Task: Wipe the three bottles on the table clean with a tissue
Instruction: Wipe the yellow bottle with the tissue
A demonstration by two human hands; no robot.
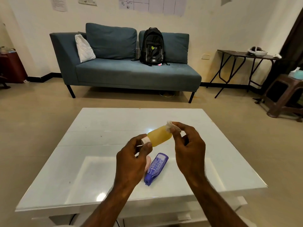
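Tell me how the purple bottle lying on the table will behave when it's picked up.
The purple bottle lies flat on the glossy table, so it may slide or roll a little if nudged sideways. Its plastic looks smooth, so the grip could be slippery. It looks small and probably light, and unlikely to break if dropped.

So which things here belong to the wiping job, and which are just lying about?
Job: yellow bottle in left hand; tissue in right hand; purple bottle; pink bottle, mostly hidden.
Lying about: backpack, sofa, folding table.
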